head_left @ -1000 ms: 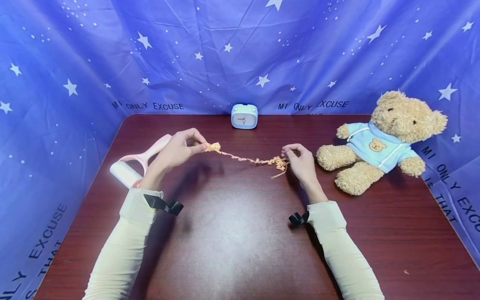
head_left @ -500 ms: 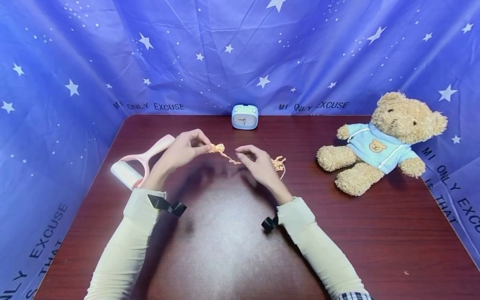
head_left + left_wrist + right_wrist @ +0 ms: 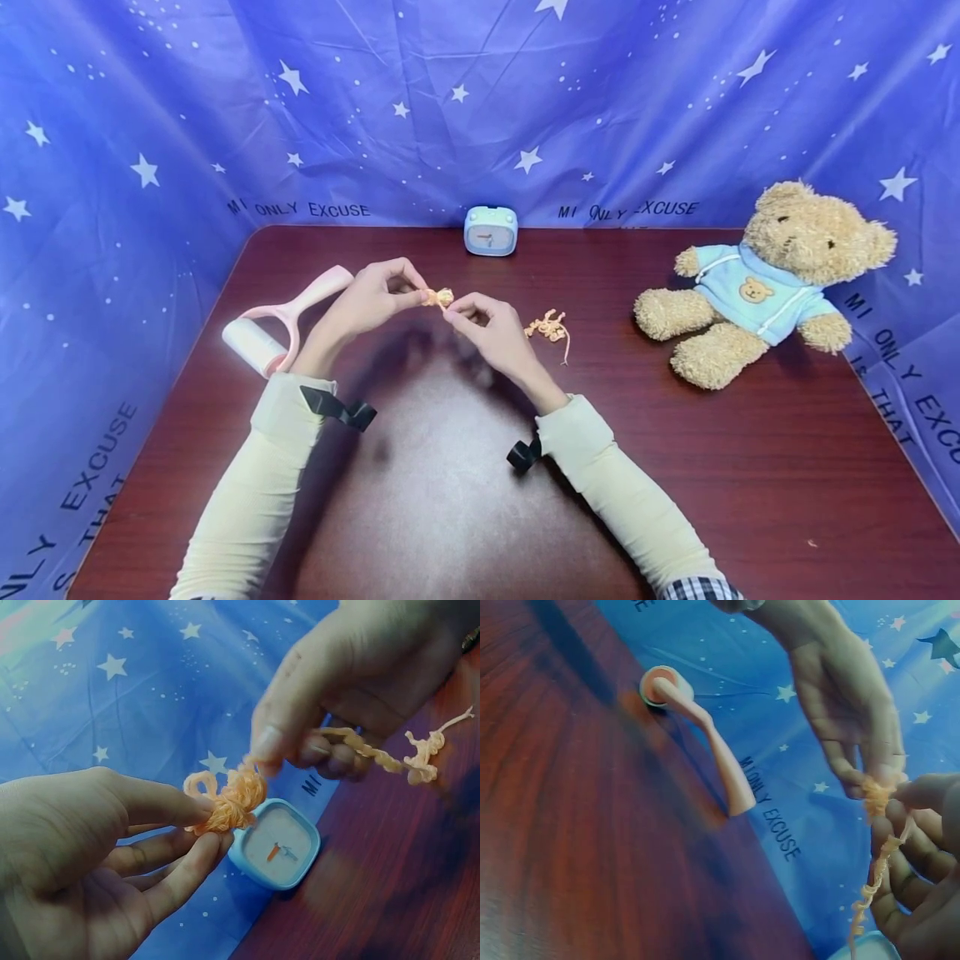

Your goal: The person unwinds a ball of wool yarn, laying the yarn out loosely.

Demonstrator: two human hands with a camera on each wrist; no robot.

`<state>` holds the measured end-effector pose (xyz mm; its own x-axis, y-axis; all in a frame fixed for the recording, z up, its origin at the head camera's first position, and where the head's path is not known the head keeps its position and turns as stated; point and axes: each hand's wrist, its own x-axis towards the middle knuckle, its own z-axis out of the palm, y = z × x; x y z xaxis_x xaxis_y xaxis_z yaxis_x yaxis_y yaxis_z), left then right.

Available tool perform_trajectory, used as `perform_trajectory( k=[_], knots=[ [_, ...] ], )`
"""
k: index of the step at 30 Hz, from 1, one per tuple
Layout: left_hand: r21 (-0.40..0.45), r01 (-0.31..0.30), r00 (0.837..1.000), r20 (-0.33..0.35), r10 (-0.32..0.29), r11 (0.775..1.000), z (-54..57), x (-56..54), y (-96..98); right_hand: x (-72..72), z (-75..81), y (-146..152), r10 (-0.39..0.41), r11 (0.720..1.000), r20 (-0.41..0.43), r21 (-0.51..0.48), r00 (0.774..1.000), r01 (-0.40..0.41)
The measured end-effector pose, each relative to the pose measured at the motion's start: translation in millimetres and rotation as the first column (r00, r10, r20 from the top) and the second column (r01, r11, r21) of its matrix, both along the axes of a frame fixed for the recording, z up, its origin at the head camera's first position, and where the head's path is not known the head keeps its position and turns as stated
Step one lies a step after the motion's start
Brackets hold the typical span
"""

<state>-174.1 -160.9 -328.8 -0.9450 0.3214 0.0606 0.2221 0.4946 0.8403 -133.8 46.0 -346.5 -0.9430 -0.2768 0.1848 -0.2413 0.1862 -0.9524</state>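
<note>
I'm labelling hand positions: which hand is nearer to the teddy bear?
Right. In the head view, the right hand is left of the teddy bear; the left hand is farther left, near the pink-handled roller.

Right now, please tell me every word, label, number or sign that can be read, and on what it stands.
"MI ONLY EXCUSE": starry blue cloth, left and right of the clock.
"MI ONLY": same cloth, far right; next word cut off.
"IS THAT": beneath that.
"EXCUSE": same cloth, far left.
"THAT": beneath that.
Any clock numbers: too small and blurred to read.
</note>
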Motion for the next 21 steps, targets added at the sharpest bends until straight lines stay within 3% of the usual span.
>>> perform_trajectory(
  k=[6,11,16,21],
  knots=[
    [0.012,0.048,0.998,0.029,-0.048,0.999,0.5,1.3,-1.6,-10.1,6.6,11.1,-0.117,0.987,-0.021,-0.117,0.993,0.114],
    [0.038,0.062,0.997,0.049,-0.064,0.997,1.0,1.2,-3.0,-17.5,3.1,24.8,-0.222,0.969,-0.014,-0.113,0.975,0.219],
    [0.042,0.028,0.999,0.033,-0.03,0.999,0.5,0.6,-5.7,-15.1,-2.5,38.2,-0.191,0.975,0.031,-0.11,0.981,0.193],
    [0.028,-0.011,0.999,0.032,0.01,1.0,-1.2,-0.3,-7.2,-13.4,-2.7,50.0,-0.153,0.966,0.038,-0.204,0.987,0.158]
  ],
)
